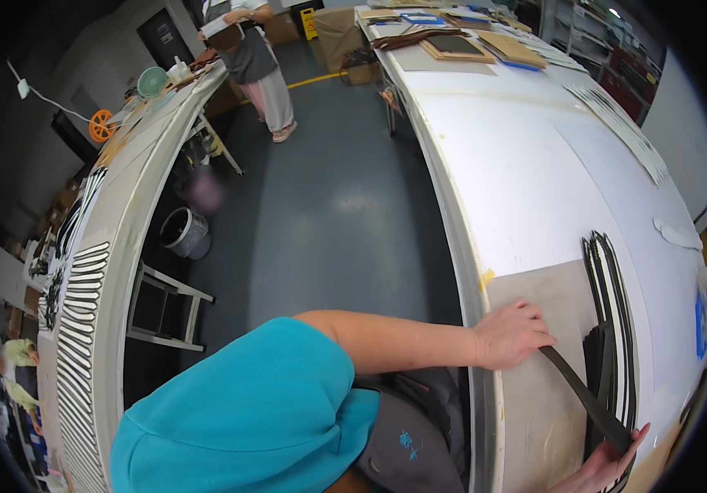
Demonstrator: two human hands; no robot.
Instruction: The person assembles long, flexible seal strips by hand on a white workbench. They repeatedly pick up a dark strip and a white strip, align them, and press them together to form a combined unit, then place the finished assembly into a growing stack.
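Note:
A dark flat strap [585, 396] stretches between my two hands over the white table on the right. My left hand [515, 335] is closed on its far end, above a grey sheet [544, 297]. At the near end, my right hand [608, 472] grips the strap, its fingers partly hidden at the lower rim of the view. Just beyond the strap, a bundle of long black strips [608, 292] with pale gaps between them lies on the table, and shorter dark strips [597, 349] overlap its near side.
The long white table [501, 177] carries boards [456, 48] and pale strips [616, 127] farther off. A left-hand table [136, 193] holds rows of black-edged strips [82, 329]. A bucket [186, 233] and metal stool [168, 308] stand beside it. One person [251, 66] stands in the aisle.

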